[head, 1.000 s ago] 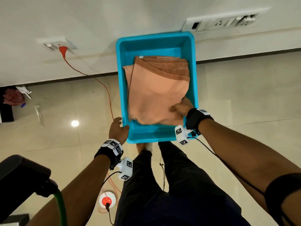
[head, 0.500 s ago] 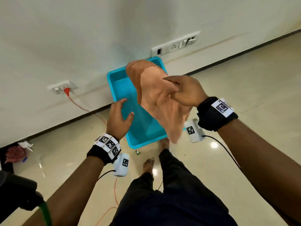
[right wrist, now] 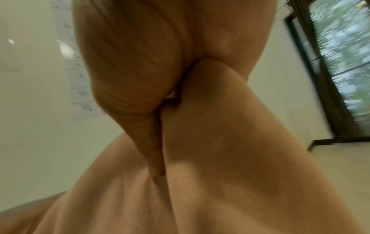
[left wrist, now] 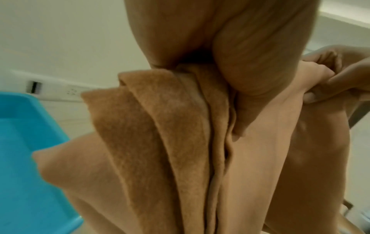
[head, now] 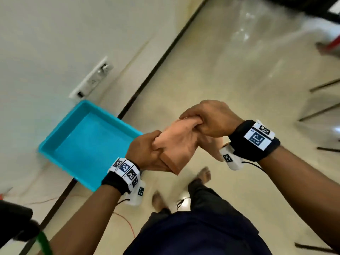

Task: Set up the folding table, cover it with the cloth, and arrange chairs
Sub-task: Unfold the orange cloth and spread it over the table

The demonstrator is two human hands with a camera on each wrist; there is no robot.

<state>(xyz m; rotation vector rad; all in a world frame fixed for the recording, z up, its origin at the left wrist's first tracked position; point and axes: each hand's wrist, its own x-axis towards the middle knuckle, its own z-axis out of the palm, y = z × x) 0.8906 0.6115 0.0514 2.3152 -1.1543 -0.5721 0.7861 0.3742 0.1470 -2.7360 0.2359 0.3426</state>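
Observation:
A folded peach cloth (head: 176, 146) hangs in the air in front of my body, held by both hands. My left hand (head: 147, 153) grips its lower left edge, and the left wrist view shows the stacked folds of the cloth (left wrist: 160, 142) fanning out below the palm. My right hand (head: 207, 120) pinches the upper right corner, with the cloth (right wrist: 220, 158) bunched under its fingers in the right wrist view. No table top or chair seat is in view.
An empty blue plastic tub (head: 88, 144) sits on the tiled floor against the white wall, below a socket strip (head: 92, 80). Thin dark legs (head: 320, 111) of furniture stand at the right. An orange cable (head: 125, 223) runs along the floor near my bare feet.
My right hand lifted the cloth out of the tub, and my left hand left the tub rim and took hold of the cloth. My view swung right, away from the wall.

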